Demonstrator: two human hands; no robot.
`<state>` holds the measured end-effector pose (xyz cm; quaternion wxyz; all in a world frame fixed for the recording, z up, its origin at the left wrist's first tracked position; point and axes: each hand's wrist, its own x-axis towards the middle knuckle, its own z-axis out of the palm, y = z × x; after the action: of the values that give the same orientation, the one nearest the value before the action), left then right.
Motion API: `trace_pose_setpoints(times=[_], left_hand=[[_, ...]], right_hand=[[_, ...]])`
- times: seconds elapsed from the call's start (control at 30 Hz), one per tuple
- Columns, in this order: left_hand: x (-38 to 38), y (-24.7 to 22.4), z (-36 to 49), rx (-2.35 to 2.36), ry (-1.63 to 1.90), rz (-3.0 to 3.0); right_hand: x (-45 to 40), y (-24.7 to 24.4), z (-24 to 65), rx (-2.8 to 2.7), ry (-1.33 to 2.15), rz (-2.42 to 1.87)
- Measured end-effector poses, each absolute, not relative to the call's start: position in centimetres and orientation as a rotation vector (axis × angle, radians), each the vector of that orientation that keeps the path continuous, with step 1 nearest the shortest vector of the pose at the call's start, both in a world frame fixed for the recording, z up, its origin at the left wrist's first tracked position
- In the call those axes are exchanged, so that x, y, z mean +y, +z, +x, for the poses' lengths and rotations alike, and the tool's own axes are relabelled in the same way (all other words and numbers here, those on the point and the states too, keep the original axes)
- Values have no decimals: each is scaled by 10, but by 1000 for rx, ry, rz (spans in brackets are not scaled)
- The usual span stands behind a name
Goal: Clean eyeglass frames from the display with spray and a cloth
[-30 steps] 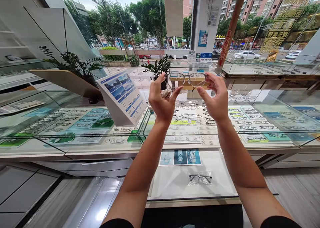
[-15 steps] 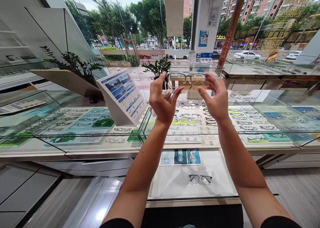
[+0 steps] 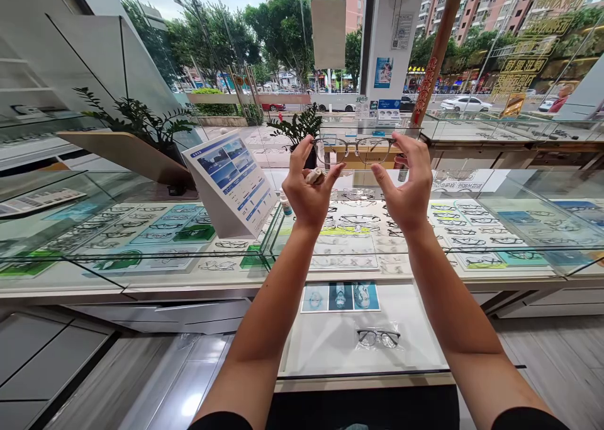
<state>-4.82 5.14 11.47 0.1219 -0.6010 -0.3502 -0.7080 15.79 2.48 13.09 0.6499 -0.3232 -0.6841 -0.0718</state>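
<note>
Both my hands are raised in front of me and hold a pair of thin-framed glasses [image 3: 355,149] up against the window. My left hand [image 3: 307,184] pinches the left end of the frame and also keeps a small crumpled cloth [image 3: 314,176] against its palm. At the other end of the frame my right hand [image 3: 406,181] grips with its fingertips. The lenses face me, level with the street outside.
Below my arms a white tray [image 3: 330,345] bears another pair of glasses in a clear bag [image 3: 377,337] and a picture card [image 3: 340,296]. A glass showcase [image 3: 155,241] full of several frames runs across. An angled info board [image 3: 232,181] and potted plants [image 3: 297,128] stand on it.
My hands have lifted the glasses slightly and my fingers have spread a little further apart along the frame. Nothing else has moved.
</note>
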Motion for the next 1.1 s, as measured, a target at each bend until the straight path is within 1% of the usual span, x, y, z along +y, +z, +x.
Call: trace_pose_setpoints(times=[0.4,0.6,0.77,1.1], left_hand=[[51,114,-47,-1007,-2122,-1765],[53,112,-48,-1041,-2074,-1708],[51,114,-47,-958,-2031,-1710],[51,115,-52,-924,-2026,-1706]], right_hand=[[23,132,156,-1541,-177,-714],[23,132,155,-1527,-190,-722],[20,132,153,-1509,-212,-678],[17,135,153,-1399,-128,-559]])
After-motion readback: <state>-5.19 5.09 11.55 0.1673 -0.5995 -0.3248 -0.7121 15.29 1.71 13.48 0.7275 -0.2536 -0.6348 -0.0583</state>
